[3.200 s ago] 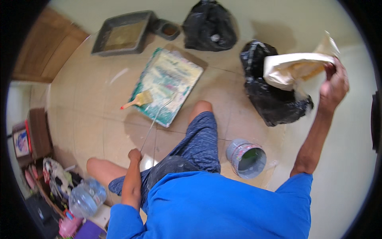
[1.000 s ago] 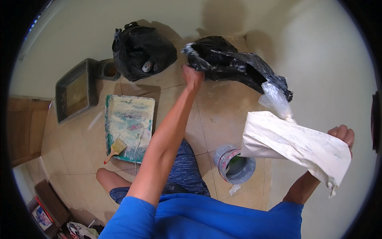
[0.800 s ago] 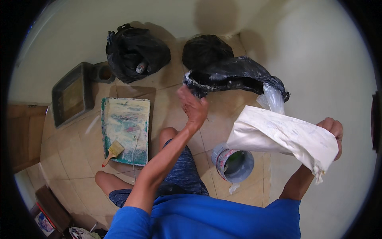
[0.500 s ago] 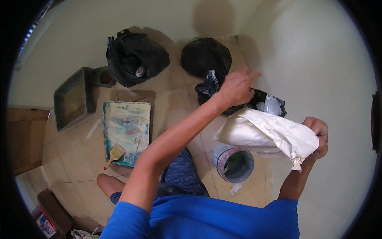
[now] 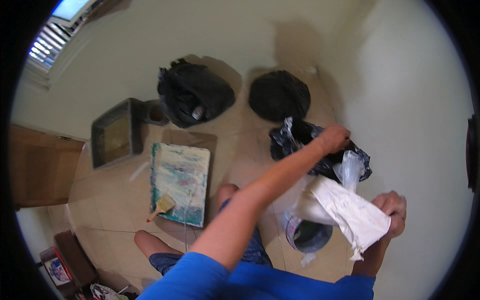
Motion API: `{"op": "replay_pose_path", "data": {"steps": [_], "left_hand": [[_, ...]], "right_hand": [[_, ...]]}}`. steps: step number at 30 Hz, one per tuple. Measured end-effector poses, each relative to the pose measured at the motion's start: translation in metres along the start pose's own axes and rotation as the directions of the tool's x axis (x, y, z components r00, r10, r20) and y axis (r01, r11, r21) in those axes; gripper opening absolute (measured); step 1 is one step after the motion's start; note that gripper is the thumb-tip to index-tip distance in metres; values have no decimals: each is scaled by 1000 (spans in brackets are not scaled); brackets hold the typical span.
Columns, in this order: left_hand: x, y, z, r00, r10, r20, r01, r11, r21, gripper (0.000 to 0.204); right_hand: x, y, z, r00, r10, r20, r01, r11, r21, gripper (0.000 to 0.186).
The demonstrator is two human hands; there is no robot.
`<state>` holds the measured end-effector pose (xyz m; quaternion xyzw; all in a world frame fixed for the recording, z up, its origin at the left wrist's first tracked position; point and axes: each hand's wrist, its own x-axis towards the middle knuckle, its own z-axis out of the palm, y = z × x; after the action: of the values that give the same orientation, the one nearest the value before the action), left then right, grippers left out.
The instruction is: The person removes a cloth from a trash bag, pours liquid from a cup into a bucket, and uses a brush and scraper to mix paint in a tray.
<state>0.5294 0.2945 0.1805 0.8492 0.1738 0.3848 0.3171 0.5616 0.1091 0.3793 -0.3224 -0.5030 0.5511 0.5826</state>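
Note:
My left hand [image 5: 334, 136] reaches across to the crumpled black plastic bag [image 5: 282, 142] at the right, its fingers curled on it. My right hand [image 5: 391, 209] grips the end of a white paper sack [image 5: 345, 215], which hangs tilted over a grey bucket [image 5: 312, 239] and hides part of its rim. A translucent plastic bag [image 5: 351, 167] sticks out between the black bag and the sack. Left of my arm lies a paint-smeared board or tray [image 5: 177, 167] with a paintbrush [image 5: 160, 207] and a thin rod on it.
Two other black bags [image 5: 192, 90] [image 5: 280, 95] sit by the back wall, beside a grey two-part trough [image 5: 95, 145]. A wooden door [image 5: 40, 165] is at the left, a window [image 5: 47, 45] at upper left, brown furniture [image 5: 75, 260] at lower left. My knees are beside the board.
My left hand has moved from the bag's left end to the right. My right hand has brought the sack leftward and down over the bucket. The black bag has shifted away from the round bag behind it.

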Motion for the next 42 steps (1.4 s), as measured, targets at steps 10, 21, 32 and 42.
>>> {"op": "replay_pose_path", "data": {"steps": [10,21,32,42], "left_hand": [[27,0,-71,840,-509,188,533,839,-108,57],[-182,95,-175,810,-576,114,322,274,-906,64],[-258,135,-230,873,-426,239,390,314,-866,54],[-341,98,-186,908,-335,252,198,-187,-962,71]], "right_hand": [[2,21,10,999,18,-51,-21,998,-56,10],[29,36,82,993,28,116,-3,978,-211,12],[22,8,219,993,55,107,-26,965,-260,9],[62,75,279,955,269,124,-198,891,-408,13]]}}
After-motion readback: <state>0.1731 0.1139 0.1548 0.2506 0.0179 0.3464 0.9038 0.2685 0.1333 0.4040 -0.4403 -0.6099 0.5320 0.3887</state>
